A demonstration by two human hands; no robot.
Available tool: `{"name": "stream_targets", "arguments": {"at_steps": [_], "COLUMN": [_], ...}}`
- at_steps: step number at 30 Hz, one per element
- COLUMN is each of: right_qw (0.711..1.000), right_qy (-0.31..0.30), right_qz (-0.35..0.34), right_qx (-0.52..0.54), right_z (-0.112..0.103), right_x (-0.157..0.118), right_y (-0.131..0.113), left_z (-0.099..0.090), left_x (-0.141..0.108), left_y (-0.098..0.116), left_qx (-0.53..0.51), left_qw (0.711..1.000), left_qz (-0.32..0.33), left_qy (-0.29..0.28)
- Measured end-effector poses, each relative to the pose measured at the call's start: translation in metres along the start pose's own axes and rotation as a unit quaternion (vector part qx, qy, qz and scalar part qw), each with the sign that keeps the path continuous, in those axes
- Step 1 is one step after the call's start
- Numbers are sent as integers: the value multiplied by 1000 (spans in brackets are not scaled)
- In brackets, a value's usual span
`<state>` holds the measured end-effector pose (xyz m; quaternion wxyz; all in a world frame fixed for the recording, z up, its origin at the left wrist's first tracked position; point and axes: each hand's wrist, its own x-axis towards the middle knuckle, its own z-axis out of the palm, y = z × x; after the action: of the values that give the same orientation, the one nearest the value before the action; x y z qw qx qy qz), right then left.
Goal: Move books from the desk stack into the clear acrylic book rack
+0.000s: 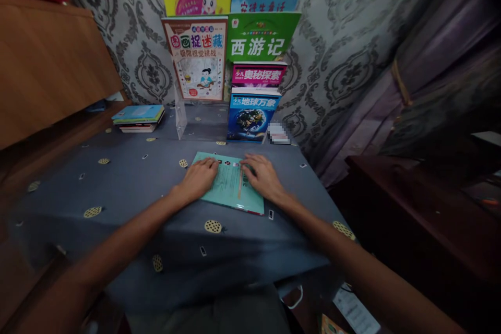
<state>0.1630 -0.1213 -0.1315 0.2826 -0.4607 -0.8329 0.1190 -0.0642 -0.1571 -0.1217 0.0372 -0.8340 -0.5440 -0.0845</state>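
A thin teal book (225, 188) lies flat on the table, slightly turned, with small dark print on its cover. My left hand (201, 176) rests palm down over its left side, fingers stretched toward the upper part of the cover. Over the upper right side lies my right hand (262, 175), its thumb apart from the fingers, which reach the far right edge. Both hands touch the book without visibly gripping it. Parts of the cover are hidden beneath them.
Behind the book, a clear stand (180, 115) holds several upright books, including a blue book with a globe (250, 120) and a green book (262, 36). A small stack of books (139, 115) lies at the back left. The patterned tablecloth (156, 224) hangs over the front edge.
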Motion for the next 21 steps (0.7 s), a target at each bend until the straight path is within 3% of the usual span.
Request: {"name": "stream_targets", "arguments": {"at_steps": [2,5,9,12,15,21], "right_qw": [997,974,951,952,953,973], "right_qy": [-29,-127,-212,-212,-201,-160], "right_qz": [-68,-152,-176,-172,-173,-114], "right_qx": [33,109,139,139,144,119], "right_z": [7,24,47,58,60,32], "right_x": [10,34,70,91,101,80], "right_y": [-20,-47,-62,-52,-31,11], "left_z": [1,4,7,9,10,13], "left_x": [-13,-30,-38,-39,-44,-55], "left_y": [5,5,-1,-3,-5,-19], "left_qx": [11,12,-2,-23,-23,-26], "left_qw": [1000,999,999,998,998,993], "left_qz": [3,13,29,33,47,116], "left_qy": [12,28,43,57,35,-3]}}
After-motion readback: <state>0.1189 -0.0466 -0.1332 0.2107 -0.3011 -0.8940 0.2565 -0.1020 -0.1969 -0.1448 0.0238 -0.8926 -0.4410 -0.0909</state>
